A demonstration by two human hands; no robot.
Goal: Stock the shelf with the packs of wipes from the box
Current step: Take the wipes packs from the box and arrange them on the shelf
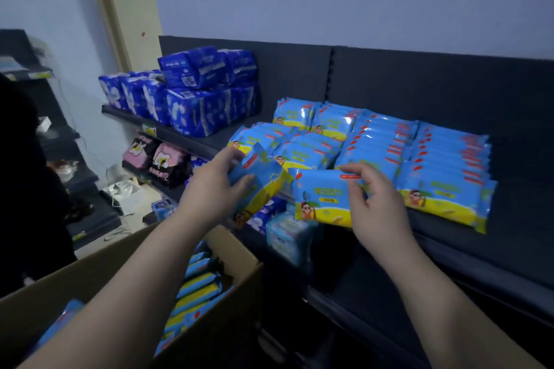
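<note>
Blue and yellow packs of wipes (419,156) stand in rows on the dark top shelf (515,213). My left hand (212,186) grips one tilted pack (263,186) at the shelf's front edge. My right hand (374,201) holds a second pack (323,198) face up just beside it, over the edge. The open cardboard box (233,252) sits below at the lower left, with several more packs (198,287) standing inside. My forearms partly hide the box's contents.
Dark blue bagged packs (192,90) are stacked at the shelf's left end. Pink and black packs (162,162) and light blue packs (287,234) fill lower shelves. Another dark rack (60,159) stands at the far left. Bare shelf lies right of the wipes.
</note>
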